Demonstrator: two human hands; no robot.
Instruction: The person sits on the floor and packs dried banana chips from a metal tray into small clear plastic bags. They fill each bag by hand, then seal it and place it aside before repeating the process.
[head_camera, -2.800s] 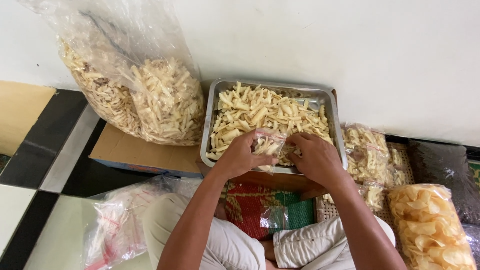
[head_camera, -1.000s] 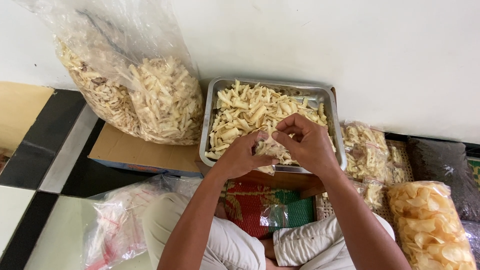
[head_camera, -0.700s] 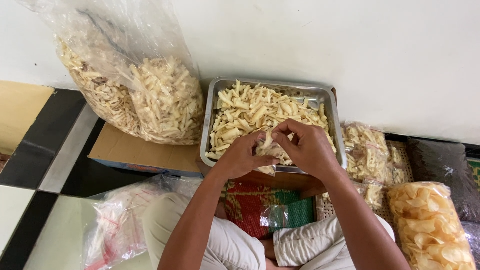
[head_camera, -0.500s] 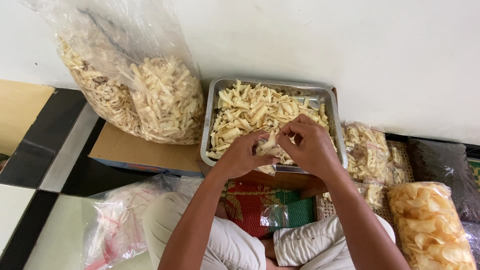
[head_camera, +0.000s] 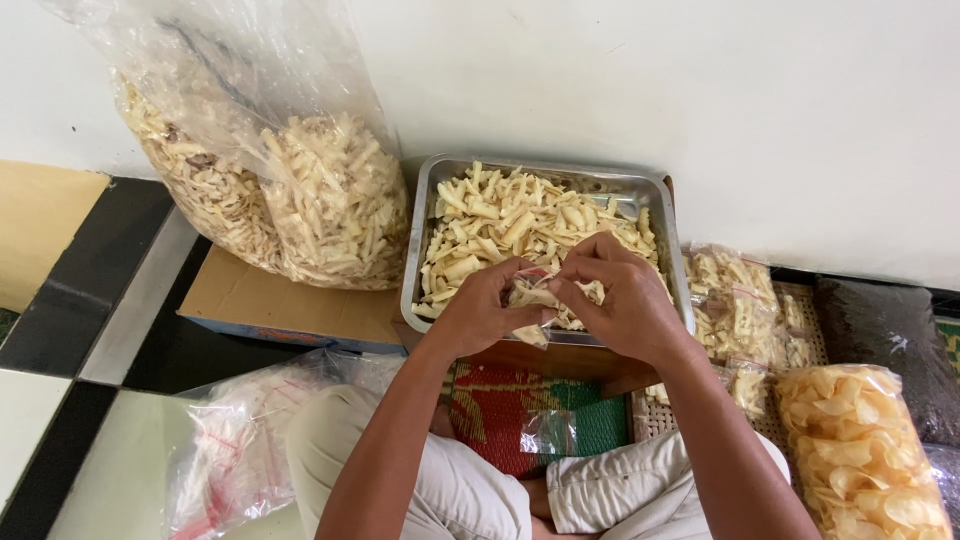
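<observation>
Both hands meet over the near rim of the rectangular steel tray (head_camera: 428, 240), which is heaped with pale crisp sticks (head_camera: 500, 215). The left hand (head_camera: 482, 310) pinches one side of a small clear plastic packet of sticks (head_camera: 532, 295), fingers curled narrow on it; the right hand (head_camera: 620, 300) closes over the other side, fingertips pressed at the packet's top edge. The packet hangs right above the tray's front lip, a stick or two poking out below.

Room is tight here. The tray's far side sits close to the white wall (head_camera: 700, 100). On the left, a big clear plastic sack of the same sticks (head_camera: 290, 190) leans just beside the tray, resting on a flat brown cardboard box (head_camera: 270, 305). On the right, filled small packets (head_camera: 745, 310) crowd against the tray's side, with a clear bag of round yellow crackers (head_camera: 860, 450) and a dark bag (head_camera: 880, 340) near them. Below the hands, a red and green woven mat (head_camera: 520, 410) shows between the person's knees, and a pile of empty clear bags (head_camera: 240, 450) lies on the black and white tiled floor (head_camera: 70, 330) by the left knee.
</observation>
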